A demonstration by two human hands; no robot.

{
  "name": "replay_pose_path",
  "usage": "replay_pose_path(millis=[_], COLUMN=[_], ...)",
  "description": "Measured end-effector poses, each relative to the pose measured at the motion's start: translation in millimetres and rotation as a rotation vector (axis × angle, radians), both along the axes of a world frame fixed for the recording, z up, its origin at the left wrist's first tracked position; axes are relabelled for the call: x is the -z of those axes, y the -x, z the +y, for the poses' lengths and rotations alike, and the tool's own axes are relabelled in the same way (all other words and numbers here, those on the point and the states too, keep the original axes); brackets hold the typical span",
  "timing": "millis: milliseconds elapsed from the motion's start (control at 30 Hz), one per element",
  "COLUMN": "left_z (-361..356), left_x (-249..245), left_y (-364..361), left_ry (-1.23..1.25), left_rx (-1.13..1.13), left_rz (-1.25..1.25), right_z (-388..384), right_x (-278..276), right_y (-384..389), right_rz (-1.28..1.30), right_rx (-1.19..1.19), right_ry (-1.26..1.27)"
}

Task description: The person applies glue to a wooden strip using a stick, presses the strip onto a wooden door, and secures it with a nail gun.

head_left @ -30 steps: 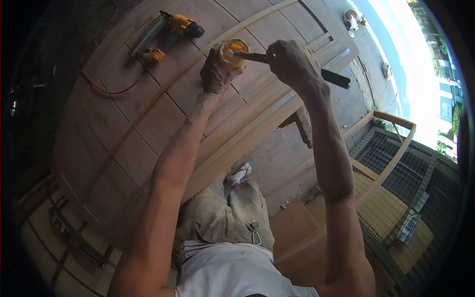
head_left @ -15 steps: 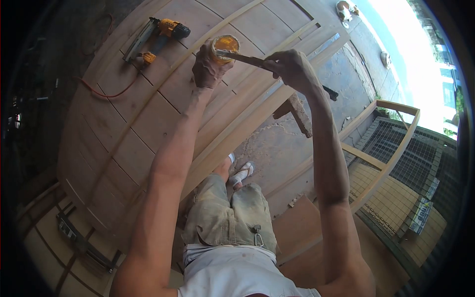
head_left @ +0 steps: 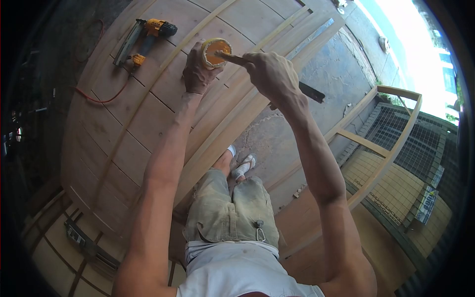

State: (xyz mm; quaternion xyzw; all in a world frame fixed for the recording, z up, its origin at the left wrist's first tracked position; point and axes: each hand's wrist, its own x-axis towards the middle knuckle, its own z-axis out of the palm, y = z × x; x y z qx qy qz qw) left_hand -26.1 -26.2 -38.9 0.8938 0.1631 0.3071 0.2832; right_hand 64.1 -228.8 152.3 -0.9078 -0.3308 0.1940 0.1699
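Observation:
A small round container (head_left: 216, 53) with orange-yellow stuff inside is in my left hand (head_left: 199, 72), its open top facing the camera. My right hand (head_left: 271, 74) is wrapped round a flat, dark stick-like tool (head_left: 236, 60). The tool's far tip is inside the container's mouth. Both hands are above a large panel of wooden boards (head_left: 153, 114). The fingertips of my right hand are partly hidden behind the hand itself.
A yellow and black nail gun (head_left: 145, 41) lies on the panel at the upper left, with a red hose (head_left: 106, 100). At right stand a curved wooden frame (head_left: 372, 146) and a wire mesh (head_left: 396, 129). My feet (head_left: 244, 167) are on the concrete floor.
My right hand has moved left, bringing the tool's tip further into the container. My left hand and the container have shifted slightly left in view, and the container's mouth faces the camera more.

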Motion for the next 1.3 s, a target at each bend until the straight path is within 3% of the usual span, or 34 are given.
replay_pose_path(millis=[67, 133, 267, 667, 767, 933, 1000, 1133, 1200, 1300], left_z=[0, 0, 4, 12, 17, 31, 26, 5, -24, -75], left_x=[-1, 0, 3, -6, 0, 13, 15, -21, -37, -45], left_y=[0, -2, -1, -17, -17, -14, -3, 98, 183, 313], left_ry=[-0.032, 0.092, 0.208, 0.087, 0.256, 0.261, 0.075, 0.175, 0.302, 0.232], left_rx=[0.003, -0.033, -0.105, -0.091, -0.17, -0.097, -0.178, -0.233, -0.262, -0.316], left_rz=[-0.016, 0.029, 0.041, -0.006, 0.025, 0.058, 0.042, 0.122, 0.318, 0.569], right_z=[21, 35, 25, -13, -21, -61, -95, -173, -208, -222], right_x=[-6, -8, 2, 66, 69, 71, 67, 98, 124, 156], right_y=[4, 8, 8, 26, 35, 67, 87, 121, 131, 126], right_rz=[-0.049, -0.04, 0.172, 0.757, 0.922, 0.844, 0.796, 0.657, 0.587, 0.519], right_rx=[-0.089, -0.123, 0.048, 0.414, 0.515, 0.468, 0.473, 0.531, 0.512, 0.375], right_ry=[0.09, 0.105, -0.088, -0.525, -0.674, -0.726, -0.618, -0.416, -0.362, -0.441])
